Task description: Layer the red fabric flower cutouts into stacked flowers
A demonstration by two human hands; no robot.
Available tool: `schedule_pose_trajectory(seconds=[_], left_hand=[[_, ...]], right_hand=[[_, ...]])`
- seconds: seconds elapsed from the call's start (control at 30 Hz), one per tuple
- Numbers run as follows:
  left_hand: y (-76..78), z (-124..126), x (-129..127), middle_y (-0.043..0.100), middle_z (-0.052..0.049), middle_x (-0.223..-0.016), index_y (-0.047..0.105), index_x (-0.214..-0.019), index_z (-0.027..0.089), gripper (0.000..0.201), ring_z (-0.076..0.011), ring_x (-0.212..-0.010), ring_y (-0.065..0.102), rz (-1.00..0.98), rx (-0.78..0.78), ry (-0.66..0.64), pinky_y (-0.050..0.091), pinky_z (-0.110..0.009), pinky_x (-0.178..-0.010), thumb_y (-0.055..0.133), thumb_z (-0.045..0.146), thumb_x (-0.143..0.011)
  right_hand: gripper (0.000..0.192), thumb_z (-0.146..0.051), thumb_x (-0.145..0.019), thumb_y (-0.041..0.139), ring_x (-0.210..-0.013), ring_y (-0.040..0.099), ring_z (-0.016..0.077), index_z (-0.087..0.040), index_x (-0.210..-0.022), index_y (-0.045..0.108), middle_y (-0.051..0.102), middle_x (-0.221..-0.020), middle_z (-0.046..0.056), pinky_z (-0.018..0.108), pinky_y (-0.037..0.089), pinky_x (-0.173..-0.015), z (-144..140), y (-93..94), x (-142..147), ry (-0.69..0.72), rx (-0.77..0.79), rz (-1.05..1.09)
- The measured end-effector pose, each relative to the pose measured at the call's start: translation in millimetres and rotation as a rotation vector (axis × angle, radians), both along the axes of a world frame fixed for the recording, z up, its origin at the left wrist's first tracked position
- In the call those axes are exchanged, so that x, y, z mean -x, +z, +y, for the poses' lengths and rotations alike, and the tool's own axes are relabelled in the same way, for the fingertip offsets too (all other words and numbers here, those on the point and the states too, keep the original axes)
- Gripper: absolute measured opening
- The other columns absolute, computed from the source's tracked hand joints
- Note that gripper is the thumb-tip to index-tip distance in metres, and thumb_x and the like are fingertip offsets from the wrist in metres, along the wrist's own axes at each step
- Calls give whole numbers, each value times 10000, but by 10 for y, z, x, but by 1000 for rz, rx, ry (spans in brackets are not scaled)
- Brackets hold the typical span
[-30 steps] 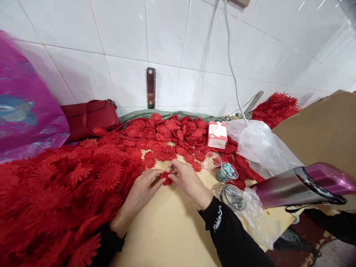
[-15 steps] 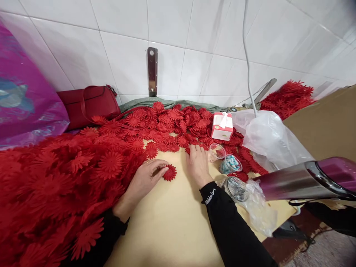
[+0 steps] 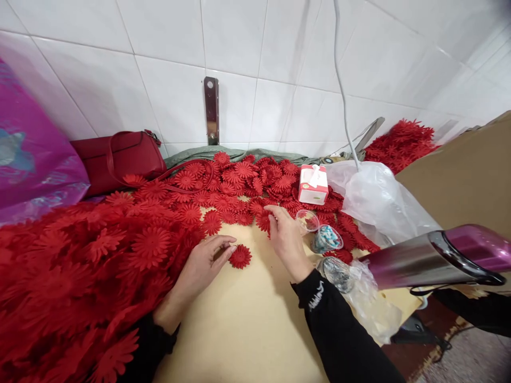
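In the head view, my left hand (image 3: 202,260) hovers over the pale board with thumb and forefinger brought close together. Whatever is between those fingertips is too small to make out. Just beyond the thumb, one red many-petalled flower piece (image 3: 240,256) lies flat on the board. My right hand (image 3: 286,239) is at the near edge of a pile of similar pieces. Its thumb and fingers are curled about another red flower piece (image 3: 263,221), partly hidden by them. To the right of this hand are a shallow clear cup (image 3: 307,221) and a clear cup of blue and white bits (image 3: 326,239).
Red flower pieces (image 3: 147,247) heap up on the left and along the back. A red handbag (image 3: 120,159), purple bag (image 3: 35,143) and tissue box (image 3: 313,185) stand behind. A flask (image 3: 423,260), plastic bags (image 3: 371,194) and a clear lidded jar (image 3: 337,274) are at right.
My right hand has drawn a little back from the pile, its fingers now around a flower piece. My left hand stays beside the single flower piece. The view has shifted slightly.
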State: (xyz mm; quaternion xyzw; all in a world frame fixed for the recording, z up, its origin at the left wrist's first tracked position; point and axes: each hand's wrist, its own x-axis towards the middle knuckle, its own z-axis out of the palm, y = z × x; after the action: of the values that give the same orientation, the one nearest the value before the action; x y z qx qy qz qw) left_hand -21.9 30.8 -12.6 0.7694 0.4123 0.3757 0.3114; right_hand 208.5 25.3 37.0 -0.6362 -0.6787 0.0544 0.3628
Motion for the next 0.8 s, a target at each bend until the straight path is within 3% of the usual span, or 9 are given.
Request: schedule_pose_trajectory(seconds=[0.13,0.2,0.3,0.43,0.63,0.8], left_hand=[[-4,6,-1,785,-41,-982,750,-1066,209,226,-186,-904,727,-10,-6,0,545,-291,-844,629,380,-981],[-7,8,-1,781,-37,-965,748,-1068,209,227,-183,-889,724,-2,-10,0,545,-290,-834,626,380,-981],[-17,11,1,783,-38,-988,746,-1069,213,228,-185,-903,726,3,-6,3,546,-293,-844,619,382,-985],[-38,14,6,786,-46,-1036,744,-1076,219,242,-195,-944,730,4,13,-2,549,-302,-865,612,405,-991],[-27,16,9,786,-48,-1038,742,-1076,221,258,-195,-948,732,14,20,-8,554,-303,-868,597,420,-1001],[-9,14,10,789,-52,-1023,744,-1078,215,255,-194,-934,738,10,12,-8,561,-300,-859,601,409,-996]], right_hand=[[172,-179,-947,510,-856,675,196,-204,-1084,611,701,-1048,75,312,546,-778,-137,167,-242,159,-18,336],[140,-182,-937,515,-840,656,198,-221,-1019,622,679,-983,57,311,533,-763,-209,316,-451,85,-129,273],[182,-139,-914,506,-925,641,232,-218,-944,667,663,-986,75,352,501,-851,-259,496,-784,-104,-232,-27],[248,-128,-945,463,-864,638,234,-188,-961,703,685,-1012,100,348,464,-792,-218,501,-1035,-133,-87,-262],[327,-98,-959,478,-885,644,247,-217,-946,783,747,-974,104,348,401,-795,-99,398,-1058,-99,109,-589],[284,-22,-827,544,-826,659,215,-180,-906,766,768,-894,96,298,397,-740,45,322,-1085,-43,246,-524]])
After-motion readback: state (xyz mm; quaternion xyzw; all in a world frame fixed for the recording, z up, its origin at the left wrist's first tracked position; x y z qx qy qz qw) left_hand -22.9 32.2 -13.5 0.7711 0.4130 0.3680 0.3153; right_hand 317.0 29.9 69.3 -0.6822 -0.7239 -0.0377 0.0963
